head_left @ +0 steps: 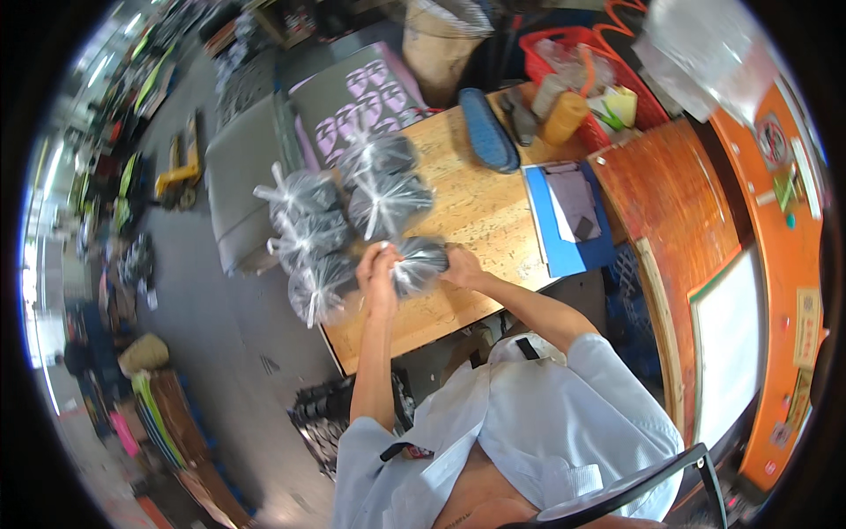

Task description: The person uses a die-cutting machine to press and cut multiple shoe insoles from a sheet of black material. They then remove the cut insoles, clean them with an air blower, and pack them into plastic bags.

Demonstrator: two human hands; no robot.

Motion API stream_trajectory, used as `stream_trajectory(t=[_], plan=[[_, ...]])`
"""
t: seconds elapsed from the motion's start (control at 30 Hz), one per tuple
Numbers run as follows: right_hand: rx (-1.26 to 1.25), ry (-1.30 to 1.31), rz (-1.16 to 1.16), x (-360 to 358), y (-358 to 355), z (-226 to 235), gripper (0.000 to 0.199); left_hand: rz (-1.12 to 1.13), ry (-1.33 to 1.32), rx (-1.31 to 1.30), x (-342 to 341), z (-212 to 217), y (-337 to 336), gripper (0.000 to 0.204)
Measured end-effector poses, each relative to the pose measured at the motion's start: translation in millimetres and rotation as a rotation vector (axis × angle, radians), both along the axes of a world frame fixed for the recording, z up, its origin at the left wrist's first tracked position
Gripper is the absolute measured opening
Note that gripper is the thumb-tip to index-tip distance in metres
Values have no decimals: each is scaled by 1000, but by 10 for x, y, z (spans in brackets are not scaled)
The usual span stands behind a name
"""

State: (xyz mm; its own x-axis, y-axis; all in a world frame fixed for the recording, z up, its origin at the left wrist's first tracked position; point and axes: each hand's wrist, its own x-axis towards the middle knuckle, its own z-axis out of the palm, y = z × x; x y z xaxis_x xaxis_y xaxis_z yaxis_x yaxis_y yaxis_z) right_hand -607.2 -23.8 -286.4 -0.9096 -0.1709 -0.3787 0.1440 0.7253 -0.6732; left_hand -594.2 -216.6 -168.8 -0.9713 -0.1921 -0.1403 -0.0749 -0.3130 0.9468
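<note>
A clear plastic bag of dark parts sits on the wooden table near its front edge. The left hand pinches its gathered neck; the right hand grips its far end. Five tied bags lie just beyond.

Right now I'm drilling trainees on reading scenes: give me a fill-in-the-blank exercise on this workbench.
1. Both hands grip a clear bag of dark ____ parts.
2. Five more tied bags lie on the table's ____ end.
3. The tray holding grey pieces is ____.
4. The basket at the far edge is ____.

Missing: black; left; blue; red
</note>
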Motion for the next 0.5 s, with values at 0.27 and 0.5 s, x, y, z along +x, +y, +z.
stream_trajectory(t=[0.27,0.5], plan=[[91,-9,159,-526,-86,52,68,28,58,26,-317,106,-124,11],[-175,295,-101,173,604,283,53,-63,-96,-798,-118,424,-49,23]])
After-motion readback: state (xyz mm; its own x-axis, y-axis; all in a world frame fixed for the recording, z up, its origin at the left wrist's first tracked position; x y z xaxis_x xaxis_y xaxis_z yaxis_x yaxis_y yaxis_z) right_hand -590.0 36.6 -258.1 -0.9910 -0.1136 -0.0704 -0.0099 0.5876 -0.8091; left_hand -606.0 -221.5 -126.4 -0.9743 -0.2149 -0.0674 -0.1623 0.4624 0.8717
